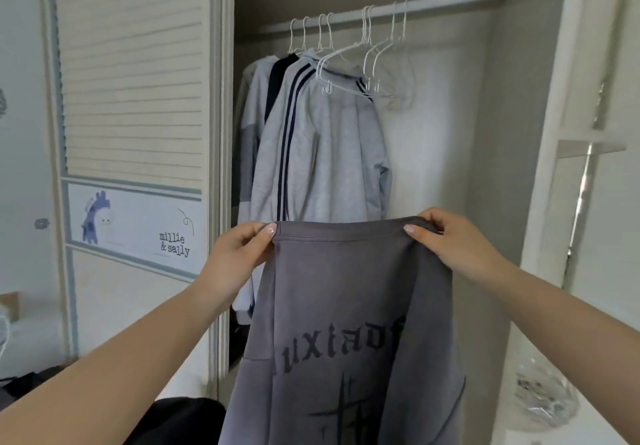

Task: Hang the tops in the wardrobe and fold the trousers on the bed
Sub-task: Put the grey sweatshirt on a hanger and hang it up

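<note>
Both forearms reach toward the open wardrobe (pixel 512 105), and between them hangs a grey printed top (pixel 346 323), held up in front of it. Each hand pinches one end of the top's upper edge: left hand (pixel 235 257) and right hand (pixel 446 240), thumbs on the near side. Bare white hangers (pixel 374 60) wait on the rail (pixel 398 8), beside a striped grey hoodie (pixel 318 146). Best practice, probably: keep the edge taut and level, free one hand for a hanger, and feed it through the neck.

Both hands, left hand (pixel 239 254) and right hand (pixel 446 240), pinch a grey top (pixel 346 323) before the wardrobe rail (pixel 433 3).
</note>
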`<state>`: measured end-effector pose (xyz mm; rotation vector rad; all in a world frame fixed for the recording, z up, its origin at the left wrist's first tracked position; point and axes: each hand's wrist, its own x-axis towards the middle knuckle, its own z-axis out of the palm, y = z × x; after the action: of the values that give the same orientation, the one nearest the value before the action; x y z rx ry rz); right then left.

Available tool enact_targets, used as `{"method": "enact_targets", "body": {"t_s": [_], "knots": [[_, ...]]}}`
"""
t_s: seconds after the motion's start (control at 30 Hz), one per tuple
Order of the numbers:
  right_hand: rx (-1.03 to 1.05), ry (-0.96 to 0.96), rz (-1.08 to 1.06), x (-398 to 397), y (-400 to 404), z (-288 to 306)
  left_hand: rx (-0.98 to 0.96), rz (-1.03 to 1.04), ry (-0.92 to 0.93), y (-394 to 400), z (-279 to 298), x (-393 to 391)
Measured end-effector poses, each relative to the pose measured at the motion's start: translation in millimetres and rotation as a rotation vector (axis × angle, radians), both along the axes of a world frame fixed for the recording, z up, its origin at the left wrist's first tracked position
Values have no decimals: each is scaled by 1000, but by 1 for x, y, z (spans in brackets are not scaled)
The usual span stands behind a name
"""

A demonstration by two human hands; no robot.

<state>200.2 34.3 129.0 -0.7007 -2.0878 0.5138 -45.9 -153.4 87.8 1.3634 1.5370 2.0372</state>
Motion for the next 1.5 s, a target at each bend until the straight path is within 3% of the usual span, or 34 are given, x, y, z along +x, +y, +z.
{"method": "enact_targets", "body": {"t_s": [0.27,0.4,0.5,0.93,1.23,1.5], "knots": [[-2,-210,-135,-19,27,38,154,-231,-252,63,60,-15],[-37,-416,-180,-32,41,71,179,-272,-288,94,95,-20],[-7,-453,-233,-49,57,95,231,-317,-299,121,117,-26],[339,8,-296,-151,169,246,396,-282,-122,228,198,-55],[165,230,-126,-212,215,296,428,-241,-27,273,220,-75],[207,324,-77,-243,241,300,452,-258,-56,305,227,-86]]}}
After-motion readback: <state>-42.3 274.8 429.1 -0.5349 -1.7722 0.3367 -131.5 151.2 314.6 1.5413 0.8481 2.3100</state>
